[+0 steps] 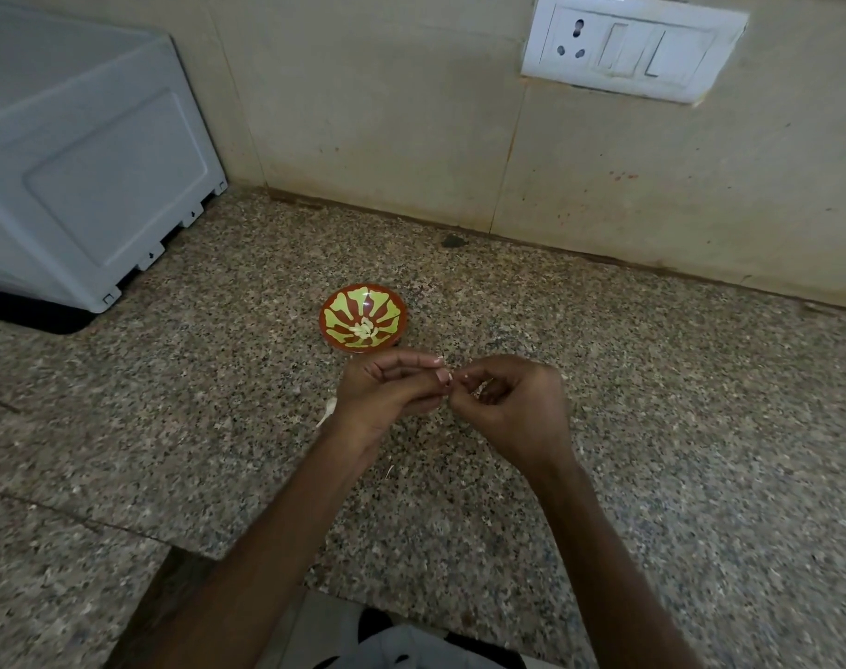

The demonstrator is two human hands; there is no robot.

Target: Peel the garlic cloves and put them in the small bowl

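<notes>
Head camera looks down on a speckled stone worktop (652, 427), where the left hand (387, 393) and the right hand (512, 403) are brought together just above the surface, their fingertips meeting in the middle. Both sets of fingers are curled in. The garlic clove (452, 377) shows only as a small pale speck pinched where the fingertips meet, too small to say how much skin is on it. Holding it from both sides suits peeling: one hand can steady the clove while the nails of the other pick at the papery skin, though I cannot tell which hand does which. The small bowl (336, 311), red-brown with a yellow-green pattern, sits on the worktop just beyond the hands, near enough that a finished clove needs only a short reach forward to drop in. A little heap of peeled cloves (364, 328) lies at its bottom, so the task looks partly done, with peeling this clove as the step in hand. A pale scrap of skin (328, 411) lies on the worktop beside the left wrist, apart from the bowl, which keeps waste out of the clean pile. A white appliance (88, 176) stands well off to the left against the wall (387, 113), and a switch plate (633, 48) is set in the wall up on the right; neither is in the way.
</notes>
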